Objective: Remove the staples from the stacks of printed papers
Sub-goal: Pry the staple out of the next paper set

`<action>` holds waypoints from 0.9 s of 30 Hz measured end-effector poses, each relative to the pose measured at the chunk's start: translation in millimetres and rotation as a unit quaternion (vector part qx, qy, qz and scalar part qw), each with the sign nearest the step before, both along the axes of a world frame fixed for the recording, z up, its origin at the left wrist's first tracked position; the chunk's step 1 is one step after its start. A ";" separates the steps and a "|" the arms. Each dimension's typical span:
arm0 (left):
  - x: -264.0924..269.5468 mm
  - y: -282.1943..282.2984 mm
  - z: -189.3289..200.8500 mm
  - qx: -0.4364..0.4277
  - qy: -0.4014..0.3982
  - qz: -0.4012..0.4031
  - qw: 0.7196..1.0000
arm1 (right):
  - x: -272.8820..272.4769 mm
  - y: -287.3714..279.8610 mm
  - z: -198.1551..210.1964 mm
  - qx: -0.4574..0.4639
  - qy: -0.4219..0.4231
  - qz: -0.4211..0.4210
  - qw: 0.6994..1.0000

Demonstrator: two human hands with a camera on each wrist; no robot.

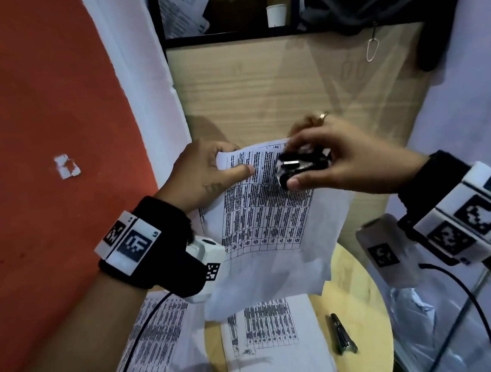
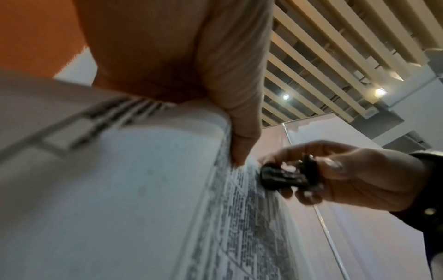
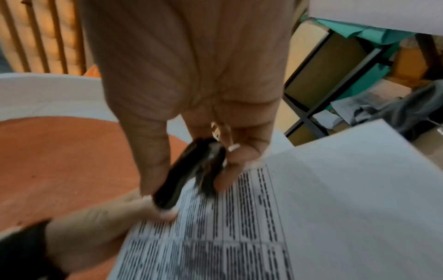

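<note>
Left hand [image 1: 202, 172] pinches the paper stack [image 1: 268, 214]; at its 1 o'clock corner, right hand [image 1: 344, 160] grips, seemingly, a staple remover [image 1: 301, 166].

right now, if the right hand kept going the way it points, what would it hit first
Probably the left hand's thumb pressing the held papers. The right hand, gripping the staple remover, points left across the sheet toward it; depth is unclear.

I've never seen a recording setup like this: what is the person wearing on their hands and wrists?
Both hands are bare. The left wrist and right wrist each carry a black band with white blocks bearing black square-patterned tags, plus a white camera unit trailing a black cable. The right hand wears a ring.
</note>
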State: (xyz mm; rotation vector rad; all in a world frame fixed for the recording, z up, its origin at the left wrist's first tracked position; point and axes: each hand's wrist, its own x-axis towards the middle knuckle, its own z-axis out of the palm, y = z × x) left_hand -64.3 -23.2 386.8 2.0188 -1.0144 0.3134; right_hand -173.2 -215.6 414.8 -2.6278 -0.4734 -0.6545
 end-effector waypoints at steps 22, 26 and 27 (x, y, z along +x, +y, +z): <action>-3.2 0.6 0.4 -0.043 0.011 -0.084 0.995 | 10.8 38.6 -24.8 -0.138 -0.257 -0.026 0.956; -2.3 2.3 -0.7 -0.042 0.012 -0.080 0.996 | 12.3 39.7 -25.3 -0.157 -0.266 -0.018 0.951; -2.0 3.2 -0.7 -0.047 0.020 -0.087 0.995 | 13.2 39.7 -25.3 -0.164 -0.267 -0.015 0.949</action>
